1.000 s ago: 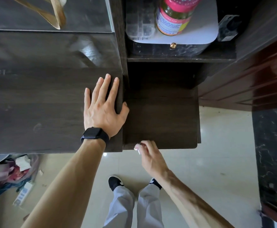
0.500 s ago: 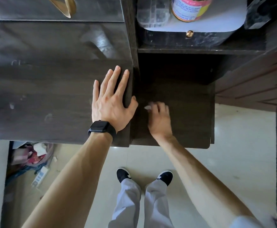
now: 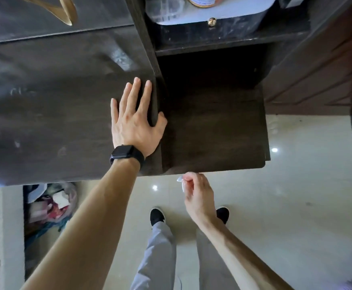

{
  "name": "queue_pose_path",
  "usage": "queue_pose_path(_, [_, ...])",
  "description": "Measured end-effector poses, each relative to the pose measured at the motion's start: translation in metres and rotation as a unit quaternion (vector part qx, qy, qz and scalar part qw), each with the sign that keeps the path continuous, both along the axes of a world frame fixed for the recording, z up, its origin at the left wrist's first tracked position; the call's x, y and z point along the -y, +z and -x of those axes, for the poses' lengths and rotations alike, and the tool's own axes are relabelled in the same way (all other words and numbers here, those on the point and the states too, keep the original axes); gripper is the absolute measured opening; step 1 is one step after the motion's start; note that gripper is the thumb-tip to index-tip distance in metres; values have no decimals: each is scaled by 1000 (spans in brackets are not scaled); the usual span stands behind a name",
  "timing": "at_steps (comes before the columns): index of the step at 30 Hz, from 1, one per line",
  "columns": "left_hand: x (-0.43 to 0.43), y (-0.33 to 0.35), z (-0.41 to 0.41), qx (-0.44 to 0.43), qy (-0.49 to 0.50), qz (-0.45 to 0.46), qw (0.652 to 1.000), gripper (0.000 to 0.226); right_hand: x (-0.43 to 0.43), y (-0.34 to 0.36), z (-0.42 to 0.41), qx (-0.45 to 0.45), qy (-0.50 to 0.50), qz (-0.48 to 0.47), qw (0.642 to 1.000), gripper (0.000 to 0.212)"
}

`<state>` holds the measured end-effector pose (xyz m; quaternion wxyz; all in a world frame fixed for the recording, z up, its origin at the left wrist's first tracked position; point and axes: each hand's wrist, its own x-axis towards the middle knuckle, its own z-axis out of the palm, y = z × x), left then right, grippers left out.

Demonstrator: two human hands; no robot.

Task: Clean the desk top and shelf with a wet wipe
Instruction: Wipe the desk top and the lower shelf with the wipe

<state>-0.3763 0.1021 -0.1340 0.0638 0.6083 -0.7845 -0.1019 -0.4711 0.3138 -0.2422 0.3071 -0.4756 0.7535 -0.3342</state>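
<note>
- The left grip (image 3: pixel 136 120) is lying flat on the counter (image 3: pixel 45 101), at its right edge, with the thumb hanging over the side.
- The shelf (image 3: pixel 212 132) is sitting lower, just right of the counter.
- The right grip (image 3: pixel 198 191) is hanging just before the shelf's front edge, above the floor (image 3: pixel 296 206), pinching the wipe (image 3: pixel 181 182).
- A bottle (image 3: pixel 204 1) is standing higher up, behind the shelf.
- Rubbish (image 3: pixel 51 204) is lying under the counter, left.
</note>
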Motion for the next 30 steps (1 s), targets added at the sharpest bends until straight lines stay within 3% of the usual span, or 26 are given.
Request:
queue_pose_path(3, [-2,0,0,-3,0,-4,1000,71,12,5,-64,74,-58,8,996,6])
queue_pose_path(7, [1,-2,2,-8,-19,-1,1000,71,49,8,-115,123,-235,15,964,11])
queue_pose_path(11, [-1,-6,-3,-9,-29,8,1000,71,49,-10,-132,97,-286,1,953,19])
queue_pose_path(14, [0,-7,-4,-7,-36,11,999,71,45,-18,-128,98,-346,-73,930,35])
queue_pose_path(19, [-1,-7,-4,-4,-42,6,999,70,41,-14,-103,42,-336,-63,939,18])
queue_pose_path(24, [0,-7,-2,-8,-42,10,999,71,28,-14,-18,19,-501,-47,864,14])
queue_pose_path(27, [-1,-9,-5,-5,-44,8,999,71,21,-3,-22,-11,-488,-13,873,13])
queue_pose_path(30, [-5,-10,-8,-10,-38,1,999,71,18,7,-83,21,-398,-32,916,12])
